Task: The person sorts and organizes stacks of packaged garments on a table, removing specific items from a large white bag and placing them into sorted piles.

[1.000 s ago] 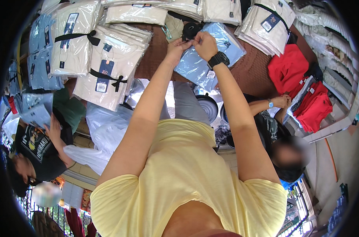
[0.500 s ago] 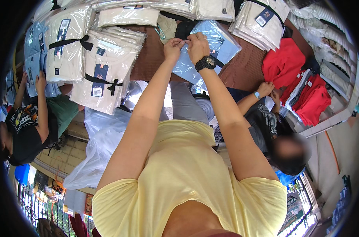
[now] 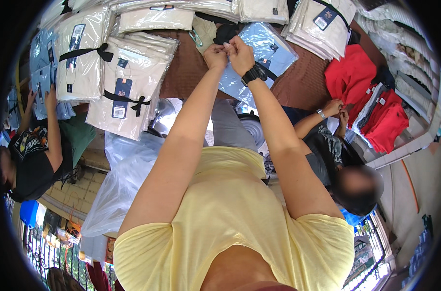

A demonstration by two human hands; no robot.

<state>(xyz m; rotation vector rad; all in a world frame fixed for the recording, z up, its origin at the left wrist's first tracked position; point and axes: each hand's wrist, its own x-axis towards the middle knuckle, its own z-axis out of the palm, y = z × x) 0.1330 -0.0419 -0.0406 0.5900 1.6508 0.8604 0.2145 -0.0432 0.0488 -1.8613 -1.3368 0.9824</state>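
The left hand (image 3: 214, 57) and right hand (image 3: 240, 57) meet with fingertips pinched together; I cannot tell what, if anything, lies between them. The blue folded garment in clear plastic (image 3: 265, 41) lies on the brown-covered surface (image 3: 184, 72), just right of this grip and partly under the right hand. A black ribbon (image 3: 271, 74) crosses it beside the right wrist; a black bundle (image 3: 225, 34) sits just beyond the fingertips. The package should be light and soft but slippery, its thin film easily creased or torn. Best hold: flat palms beneath opposite edges, rather than pinching loose film.
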